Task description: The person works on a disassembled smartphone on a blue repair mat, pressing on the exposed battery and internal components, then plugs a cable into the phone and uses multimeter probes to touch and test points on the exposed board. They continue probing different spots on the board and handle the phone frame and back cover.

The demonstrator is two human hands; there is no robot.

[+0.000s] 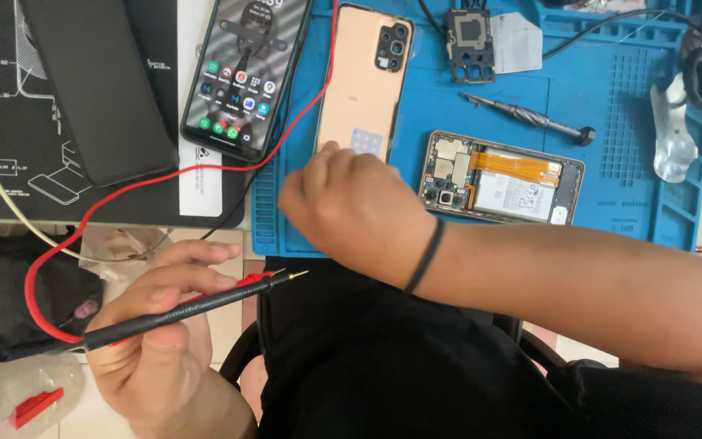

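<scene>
1. The left hand is closed around two slim test probes, a black one and a red one, held together like a pencil pair, their metal tips pointing right, off the tabletop edge and above the person's dark lap.
2. A red lead wire loops from the probes up across the tabletop, passing between the two phones further back.
3. The right hand reaches across, loosely curled with knuckles up (whether it grips anything, I cannot tell), over the near edge of the blue silicone repair mat. A black band circles its wrist.
4. Just beyond that hand lies a peach-coloured phone back cover, camera cut-out at the top.
5. To the right on the mat sits an opened phone body, showing its white battery and orange flex cable.
6. Behind it lies a dark slender screwdriver.
7. Left of the cover, a lit black smartphone shows app icons.
</scene>
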